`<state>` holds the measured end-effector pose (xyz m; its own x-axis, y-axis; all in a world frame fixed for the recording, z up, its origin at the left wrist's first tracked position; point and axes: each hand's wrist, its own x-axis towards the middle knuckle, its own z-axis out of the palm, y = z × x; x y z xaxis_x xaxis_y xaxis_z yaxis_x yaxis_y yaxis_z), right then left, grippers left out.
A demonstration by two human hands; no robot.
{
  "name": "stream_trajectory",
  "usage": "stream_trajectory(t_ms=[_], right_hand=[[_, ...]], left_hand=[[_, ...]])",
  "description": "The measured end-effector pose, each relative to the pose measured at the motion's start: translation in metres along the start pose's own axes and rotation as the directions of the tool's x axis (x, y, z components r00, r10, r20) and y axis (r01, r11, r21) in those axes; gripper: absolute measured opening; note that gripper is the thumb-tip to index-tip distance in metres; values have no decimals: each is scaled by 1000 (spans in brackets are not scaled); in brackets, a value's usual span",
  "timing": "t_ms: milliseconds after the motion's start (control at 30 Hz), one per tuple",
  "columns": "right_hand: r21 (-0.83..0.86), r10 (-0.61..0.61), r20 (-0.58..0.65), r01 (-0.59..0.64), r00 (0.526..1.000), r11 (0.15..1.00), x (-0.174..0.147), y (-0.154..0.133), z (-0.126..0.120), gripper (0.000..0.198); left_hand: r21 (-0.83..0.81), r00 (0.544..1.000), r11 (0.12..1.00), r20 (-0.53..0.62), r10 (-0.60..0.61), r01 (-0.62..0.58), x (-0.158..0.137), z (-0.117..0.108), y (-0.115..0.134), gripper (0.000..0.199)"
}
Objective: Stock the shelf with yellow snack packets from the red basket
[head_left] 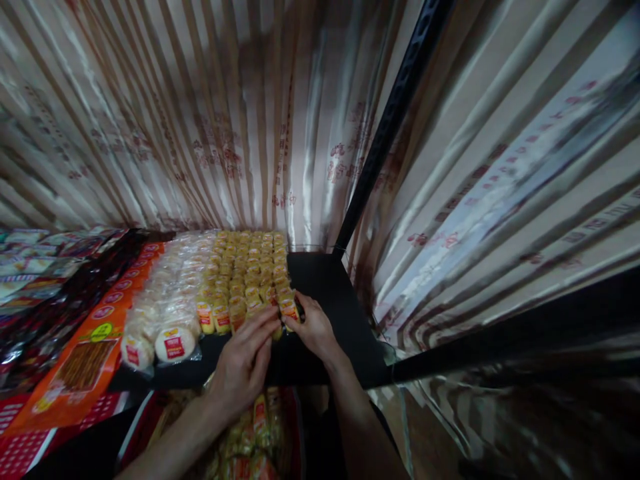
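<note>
Orange packets printed with a stick-shaped snack lie along the left end of the black shelf, overlapping toward the back, with dark glossy wrappers beyond them at the far left. Next come clear bags of round white cakes with red labels, stacked in rows from the front edge back to the wrapped wall. Beside them sit rows of small yellow packets, packed close and running to the back edge.

At the front of those yellow rows, the left hand lies with its fingers stretched forward and together, fingertips touching the nearest packets; whether it grips one cannot be told. Just to its right, the right hand is curled around a yellow packet at the row's right end, thumb and fingers closed on it. Right of the hands the shelf top is bare black up to its right corner, where a dark upright post rises. Below the front edge, a box of more yellow packets shows between the forearms.
</note>
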<state>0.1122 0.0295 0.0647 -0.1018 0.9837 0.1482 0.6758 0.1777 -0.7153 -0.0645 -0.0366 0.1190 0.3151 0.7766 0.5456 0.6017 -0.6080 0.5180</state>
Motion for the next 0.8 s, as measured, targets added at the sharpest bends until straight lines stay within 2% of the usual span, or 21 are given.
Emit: stream_trajectory(t_ms=[133, 267, 467, 667, 800], right_hand=[[7, -9, -32, 9, 999, 1000, 2, -1, 3, 53], [50, -9, -71, 13, 997, 999, 3, 1, 5, 45], [153, 1, -97, 14, 995, 988, 5, 3, 9, 45], [170, 43, -102, -25, 994, 985, 7, 2, 12, 44], [199, 32, -114, -9, 993, 980, 8, 8, 15, 50]], left_hand=[[-16, 1000, 1000, -26, -13, 12, -53, 14, 17, 36], [-86, 995, 992, -10, -97, 96, -81, 28, 25, 35], [-146, 976, 966, -17, -217, 212, -94, 44, 26, 34], [-197, 982, 962, 46, -183, 188, -100, 62, 19, 38], [-179, 974, 958, 65, -216, 224, -99, 67, 20, 37]])
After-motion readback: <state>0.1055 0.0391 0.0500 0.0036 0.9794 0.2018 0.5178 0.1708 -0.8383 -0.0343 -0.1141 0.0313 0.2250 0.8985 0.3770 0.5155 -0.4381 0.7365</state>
